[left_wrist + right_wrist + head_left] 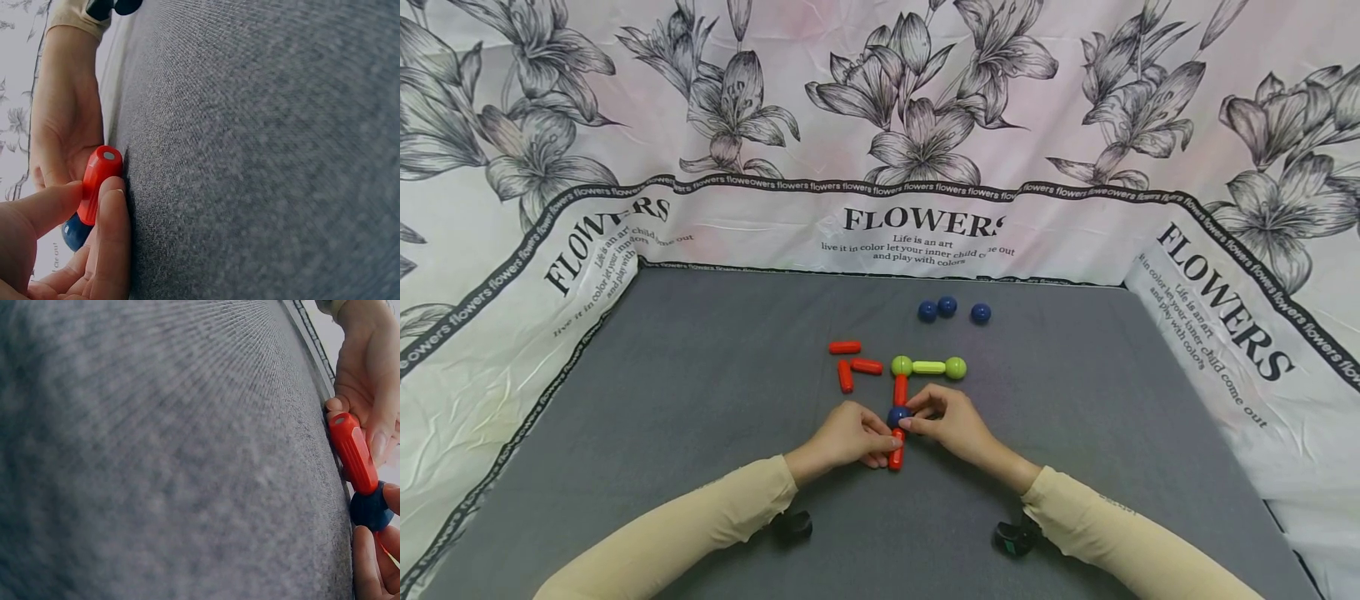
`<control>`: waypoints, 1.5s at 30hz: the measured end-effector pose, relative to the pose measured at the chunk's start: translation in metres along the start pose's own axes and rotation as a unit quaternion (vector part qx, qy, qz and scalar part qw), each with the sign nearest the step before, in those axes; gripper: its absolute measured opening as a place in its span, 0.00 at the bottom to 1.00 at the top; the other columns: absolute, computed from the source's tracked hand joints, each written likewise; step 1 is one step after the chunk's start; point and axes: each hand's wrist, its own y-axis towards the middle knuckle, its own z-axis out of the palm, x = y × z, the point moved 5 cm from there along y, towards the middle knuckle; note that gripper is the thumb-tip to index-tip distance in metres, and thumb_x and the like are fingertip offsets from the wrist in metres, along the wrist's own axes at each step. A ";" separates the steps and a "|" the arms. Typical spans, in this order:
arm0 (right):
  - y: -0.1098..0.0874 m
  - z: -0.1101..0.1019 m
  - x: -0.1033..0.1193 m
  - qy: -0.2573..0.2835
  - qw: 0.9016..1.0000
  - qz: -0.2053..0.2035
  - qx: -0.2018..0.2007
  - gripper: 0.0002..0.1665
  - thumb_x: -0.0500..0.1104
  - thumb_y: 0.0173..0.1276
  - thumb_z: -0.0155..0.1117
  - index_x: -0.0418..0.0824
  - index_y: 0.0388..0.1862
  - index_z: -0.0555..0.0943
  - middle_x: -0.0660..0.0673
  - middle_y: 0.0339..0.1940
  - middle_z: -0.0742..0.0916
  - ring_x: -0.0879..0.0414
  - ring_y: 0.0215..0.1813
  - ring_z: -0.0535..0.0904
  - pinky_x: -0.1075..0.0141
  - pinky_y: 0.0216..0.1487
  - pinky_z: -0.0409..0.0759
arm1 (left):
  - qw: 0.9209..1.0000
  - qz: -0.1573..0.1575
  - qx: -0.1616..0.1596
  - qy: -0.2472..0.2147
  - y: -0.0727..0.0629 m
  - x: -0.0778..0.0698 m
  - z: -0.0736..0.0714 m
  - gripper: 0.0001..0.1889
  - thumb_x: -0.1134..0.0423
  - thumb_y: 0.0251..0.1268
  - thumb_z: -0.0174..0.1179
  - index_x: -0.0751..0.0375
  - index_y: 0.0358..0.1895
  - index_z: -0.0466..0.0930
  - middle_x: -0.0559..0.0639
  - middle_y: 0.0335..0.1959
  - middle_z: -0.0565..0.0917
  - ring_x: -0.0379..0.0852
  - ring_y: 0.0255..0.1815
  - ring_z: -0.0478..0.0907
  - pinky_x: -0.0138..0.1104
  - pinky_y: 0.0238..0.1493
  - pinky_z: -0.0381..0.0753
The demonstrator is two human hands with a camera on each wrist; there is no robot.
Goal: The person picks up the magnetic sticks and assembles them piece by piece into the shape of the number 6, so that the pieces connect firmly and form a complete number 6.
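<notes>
My left hand [852,435] pinches a red magnetic rod [100,181] between thumb and fingers; a grey magnet shows in its near end. The rod's far end meets a blue ball [371,507], which my right hand [953,423] holds between thumb and fingertips. Beyond the ball, another red rod [900,389] runs away from me up to a green ball [902,366]. From there a light green rod [929,367] leads right to a second green ball [956,367]. Both hands work low, close over the grey cloth [715,375].
Left of the joined pieces lie three loose red rods [845,347]. Farther back are three blue balls [947,307]. Dark objects [1017,537] show beneath both forearms. A flower-printed curtain [917,233] borders the table at the back and sides.
</notes>
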 end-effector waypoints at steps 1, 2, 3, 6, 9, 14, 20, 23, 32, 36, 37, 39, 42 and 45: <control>0.000 0.000 0.000 0.000 1.000 0.000 0.001 0.15 0.46 0.60 0.75 0.43 0.43 0.84 0.43 0.35 0.89 0.62 0.33 0.82 0.69 0.27 0.76 | 1.000 -0.003 0.000 0.000 0.000 0.000 0.000 0.11 0.61 0.57 0.72 0.67 0.35 0.88 0.54 0.23 0.89 0.39 0.20 0.84 0.34 0.26 0.86; 0.000 0.000 0.000 0.001 1.000 0.001 0.000 0.14 0.46 0.60 0.75 0.43 0.43 0.84 0.43 0.35 0.89 0.62 0.33 0.82 0.69 0.27 0.76 | 1.000 -0.005 -0.001 0.001 0.000 0.000 0.000 0.11 0.60 0.57 0.72 0.66 0.34 0.88 0.54 0.23 0.88 0.39 0.19 0.84 0.34 0.26 0.86; 0.000 0.000 0.001 0.001 1.000 0.000 0.000 0.14 0.45 0.61 0.75 0.42 0.43 0.84 0.42 0.36 0.89 0.62 0.33 0.82 0.69 0.27 0.76 | 1.000 -0.007 -0.002 0.002 0.000 0.000 0.000 0.11 0.59 0.57 0.72 0.66 0.34 0.88 0.54 0.22 0.88 0.39 0.19 0.84 0.34 0.26 0.86; 0.000 0.000 0.002 0.004 1.000 0.001 -0.002 0.15 0.45 0.61 0.75 0.42 0.44 0.84 0.41 0.36 0.89 0.61 0.33 0.82 0.70 0.27 0.75 | 1.000 -0.009 -0.005 0.007 0.001 0.000 0.000 0.11 0.57 0.57 0.73 0.64 0.32 0.89 0.54 0.21 0.88 0.40 0.19 0.84 0.34 0.25 0.86; -0.001 0.000 0.003 0.007 1.000 -0.002 -0.002 0.15 0.44 0.61 0.75 0.40 0.45 0.84 0.39 0.37 0.89 0.61 0.33 0.81 0.69 0.26 0.74 | 1.000 -0.009 -0.004 0.008 0.001 -0.001 0.000 0.11 0.57 0.56 0.73 0.63 0.31 0.89 0.54 0.21 0.88 0.40 0.19 0.84 0.34 0.25 0.86; 0.000 0.000 0.002 -0.001 1.000 0.005 0.002 0.15 0.45 0.61 0.75 0.41 0.44 0.84 0.41 0.36 0.90 0.62 0.32 0.81 0.69 0.27 0.75 | 1.000 -0.014 -0.001 0.009 0.001 -0.002 0.000 0.11 0.57 0.57 0.73 0.64 0.31 0.89 0.55 0.21 0.88 0.40 0.19 0.84 0.34 0.24 0.86; 0.003 -0.001 0.003 0.002 1.000 0.003 0.014 0.16 0.44 0.60 0.75 0.40 0.44 0.83 0.40 0.40 0.89 0.59 0.38 0.84 0.70 0.32 0.78 | 1.000 -0.015 -0.001 0.005 0.000 -0.002 0.000 0.11 0.58 0.56 0.73 0.64 0.31 0.89 0.55 0.21 0.88 0.40 0.19 0.84 0.34 0.24 0.86; 0.004 -0.004 0.006 0.004 1.000 -0.004 0.024 0.17 0.43 0.60 0.75 0.38 0.45 0.83 0.39 0.41 0.89 0.57 0.40 0.85 0.70 0.35 0.80 | 1.000 -0.013 -0.002 0.001 0.000 -0.002 0.000 0.11 0.58 0.56 0.73 0.65 0.31 0.89 0.55 0.21 0.88 0.41 0.19 0.85 0.34 0.24 0.86; 0.019 -0.057 0.024 -0.067 0.995 -0.056 -0.042 0.17 0.47 0.63 0.73 0.39 0.46 0.85 0.44 0.41 0.90 0.60 0.40 0.85 0.69 0.42 0.82 | 1.000 -0.019 -0.010 0.002 0.000 -0.002 0.000 0.12 0.57 0.55 0.74 0.64 0.31 0.88 0.55 0.21 0.88 0.40 0.18 0.84 0.34 0.24 0.86; 0.035 -0.097 0.022 -0.098 0.987 -0.067 -0.112 0.19 0.50 0.65 0.72 0.40 0.48 0.85 0.45 0.43 0.90 0.59 0.43 0.85 0.67 0.46 0.82 | 1.000 -0.020 -0.010 -0.001 -0.001 -0.001 0.000 0.12 0.58 0.55 0.74 0.64 0.31 0.88 0.55 0.21 0.88 0.40 0.19 0.84 0.35 0.25 0.86; 0.039 -0.108 0.019 -0.107 0.983 -0.064 -0.131 0.19 0.51 0.65 0.71 0.40 0.49 0.85 0.45 0.44 0.90 0.59 0.44 0.85 0.67 0.46 0.82 | 1.000 -0.020 -0.010 -0.002 -0.001 -0.001 0.000 0.11 0.58 0.55 0.74 0.64 0.32 0.88 0.55 0.22 0.88 0.40 0.19 0.84 0.35 0.25 0.86; 0.049 -0.128 0.011 -0.123 0.977 -0.060 -0.162 0.20 0.52 0.66 0.70 0.41 0.51 0.85 0.43 0.46 0.90 0.56 0.46 0.84 0.66 0.47 0.82 | 1.000 -0.020 -0.011 -0.002 -0.001 -0.001 0.000 0.11 0.58 0.55 0.74 0.64 0.32 0.88 0.55 0.22 0.88 0.40 0.19 0.84 0.34 0.25 0.86; 0.063 -0.154 -0.005 -0.143 0.970 -0.043 -0.192 0.23 0.52 0.67 0.69 0.42 0.55 0.83 0.41 0.50 0.89 0.50 0.50 0.84 0.60 0.49 0.82 | 1.000 -0.019 -0.010 -0.001 0.000 -0.001 0.000 0.11 0.58 0.55 0.74 0.64 0.32 0.88 0.55 0.22 0.88 0.39 0.19 0.84 0.34 0.25 0.86; 0.075 -0.171 -0.022 -0.151 0.970 -0.027 -0.191 0.25 0.51 0.67 0.69 0.43 0.60 0.81 0.38 0.55 0.86 0.44 0.55 0.83 0.51 0.53 0.82 | 1.000 -0.019 -0.009 -0.002 0.000 -0.001 0.000 0.11 0.58 0.55 0.74 0.64 0.32 0.88 0.55 0.22 0.88 0.40 0.19 0.84 0.34 0.25 0.86</control>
